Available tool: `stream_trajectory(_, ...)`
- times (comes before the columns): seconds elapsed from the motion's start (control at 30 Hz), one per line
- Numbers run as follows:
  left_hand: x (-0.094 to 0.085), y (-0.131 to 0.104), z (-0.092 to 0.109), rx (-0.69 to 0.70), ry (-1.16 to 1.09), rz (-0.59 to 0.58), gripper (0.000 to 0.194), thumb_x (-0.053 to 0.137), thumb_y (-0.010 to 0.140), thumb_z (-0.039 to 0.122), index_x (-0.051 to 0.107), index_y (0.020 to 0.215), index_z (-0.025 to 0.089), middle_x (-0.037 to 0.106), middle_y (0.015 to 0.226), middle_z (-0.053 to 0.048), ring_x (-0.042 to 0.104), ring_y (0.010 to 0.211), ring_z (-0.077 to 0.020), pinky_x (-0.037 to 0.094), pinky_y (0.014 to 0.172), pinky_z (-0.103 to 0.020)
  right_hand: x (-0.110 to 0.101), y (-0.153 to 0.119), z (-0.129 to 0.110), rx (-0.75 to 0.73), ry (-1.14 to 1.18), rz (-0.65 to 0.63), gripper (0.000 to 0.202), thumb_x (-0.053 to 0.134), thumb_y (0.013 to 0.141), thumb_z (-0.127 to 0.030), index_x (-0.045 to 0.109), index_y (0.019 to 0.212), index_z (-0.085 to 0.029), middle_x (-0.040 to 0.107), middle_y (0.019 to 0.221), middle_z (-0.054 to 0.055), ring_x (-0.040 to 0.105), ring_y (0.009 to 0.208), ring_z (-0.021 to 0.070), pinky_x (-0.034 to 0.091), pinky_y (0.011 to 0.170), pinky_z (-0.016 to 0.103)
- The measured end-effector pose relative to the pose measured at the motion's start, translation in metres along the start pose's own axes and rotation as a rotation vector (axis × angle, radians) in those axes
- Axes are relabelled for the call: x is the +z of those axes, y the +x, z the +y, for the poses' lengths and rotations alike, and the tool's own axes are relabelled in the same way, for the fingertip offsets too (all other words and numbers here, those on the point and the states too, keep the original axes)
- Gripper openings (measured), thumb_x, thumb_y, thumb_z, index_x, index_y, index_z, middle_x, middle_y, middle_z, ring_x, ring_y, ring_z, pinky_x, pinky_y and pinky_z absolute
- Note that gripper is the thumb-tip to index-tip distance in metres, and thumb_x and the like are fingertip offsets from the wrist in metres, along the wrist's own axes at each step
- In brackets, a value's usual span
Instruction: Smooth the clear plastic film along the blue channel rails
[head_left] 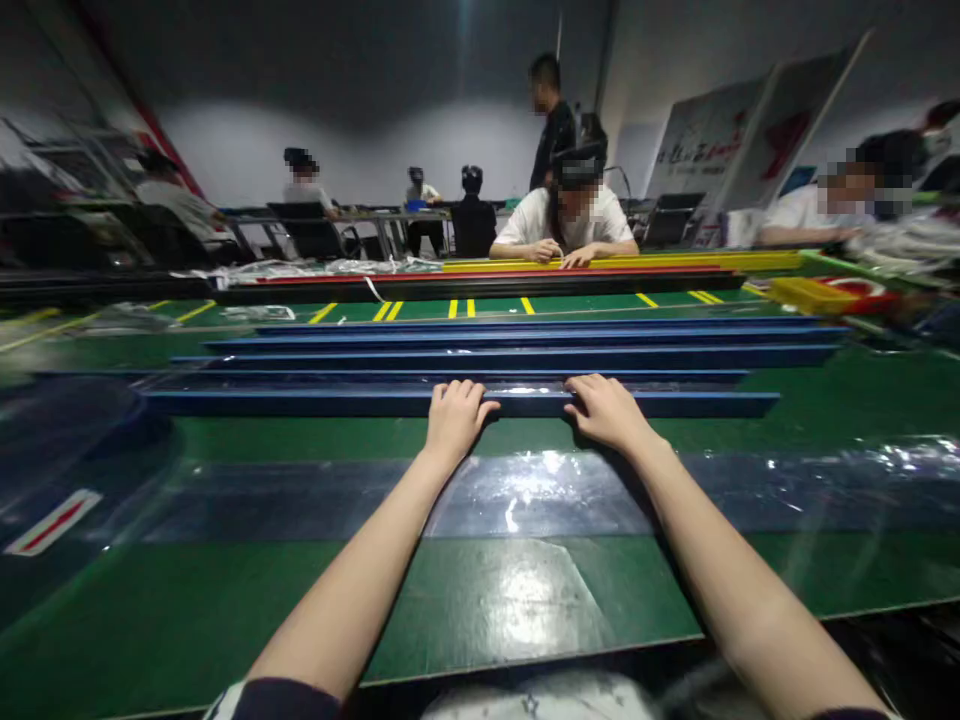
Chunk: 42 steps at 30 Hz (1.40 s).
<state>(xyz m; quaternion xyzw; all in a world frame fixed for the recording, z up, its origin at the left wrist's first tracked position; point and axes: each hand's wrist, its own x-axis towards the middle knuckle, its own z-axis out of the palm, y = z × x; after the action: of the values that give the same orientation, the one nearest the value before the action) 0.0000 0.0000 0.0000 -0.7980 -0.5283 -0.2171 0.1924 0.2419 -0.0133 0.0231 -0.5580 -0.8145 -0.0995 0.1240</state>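
Both arms reach forward over a green table [300, 600]. My left hand [456, 412] is on the nearest long blue strip [525, 404], its fingers bent over the top edge and the thumb in front. Further right on the same strip, my right hand [604, 408] grips it likewise, fingers over the edge and thumb at the near side. Several more blue strips [510, 355] lie parallel behind it. Clear plastic film [555, 495] stretches flat across the table under my forearms.
Rolled film with a red-and-white label [54, 522] lies at left. Beyond the blue strips are black strips [450, 290] and yellow strips [675, 263]. A person [574, 210] leans over the far side. A yellow tray [810, 295] stands at right.
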Motion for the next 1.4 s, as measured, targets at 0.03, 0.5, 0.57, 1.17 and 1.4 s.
stream_trajectory(0.03,0.0,0.0,0.0,-0.001,-0.003,0.001,0.03,0.046,0.087,0.045,0.059,0.09,0.018,0.064,0.089,-0.005,0.053,0.087,-0.022,0.031,0.079,-0.036,0.0,0.0,0.0,0.002,0.005,0.002,0.027,0.05,0.082,-0.027,0.057,0.105,-0.016,0.061,0.114,0.008,0.052,0.105,0.0224,0.035,0.082,0.032)
stream_trajectory(0.5,0.0,-0.001,-0.002,0.003,-0.022,0.028,0.028,0.048,0.086,0.044,0.059,0.087,0.019,0.064,0.087,-0.006,0.052,0.086,-0.022,0.031,0.078,-0.035,-0.004,-0.003,-0.001,0.145,-0.07,0.021,0.032,0.05,0.08,-0.041,0.057,0.103,-0.019,0.065,0.102,0.01,0.055,0.092,0.0256,0.03,0.077,0.035)
stream_trajectory(0.57,0.001,-0.001,-0.002,0.002,-0.021,0.032,0.027,0.048,0.086,0.044,0.059,0.087,0.019,0.064,0.087,-0.006,0.052,0.086,-0.0219,0.031,0.078,-0.035,-0.004,-0.002,-0.002,0.159,-0.064,0.027,0.032,0.051,0.079,-0.041,0.056,0.102,-0.019,0.065,0.101,0.01,0.055,0.091,0.0256,0.03,0.077,0.035)
stream_trajectory(1.17,-0.001,-0.001,-0.002,0.0,-0.01,0.023,0.027,0.049,0.086,0.044,0.058,0.085,0.018,0.064,0.085,-0.005,0.053,0.085,-0.0212,0.031,0.078,-0.034,0.015,0.01,-0.032,-0.08,0.273,0.208,0.016,0.054,0.081,-0.024,0.056,0.096,-0.019,0.057,0.097,0.008,0.049,0.092,0.0207,0.039,0.077,0.033)
stream_trajectory(1.4,0.0,0.0,-0.002,-0.011,-0.009,0.023,0.027,0.05,0.085,0.044,0.058,0.086,0.018,0.064,0.087,-0.005,0.053,0.085,-0.021,0.031,0.078,-0.034,0.024,0.015,-0.037,-0.019,0.341,0.243,0.007,0.052,0.079,-0.016,0.054,0.085,-0.02,0.056,0.089,0.006,0.047,0.088,0.0205,0.04,0.075,0.032)
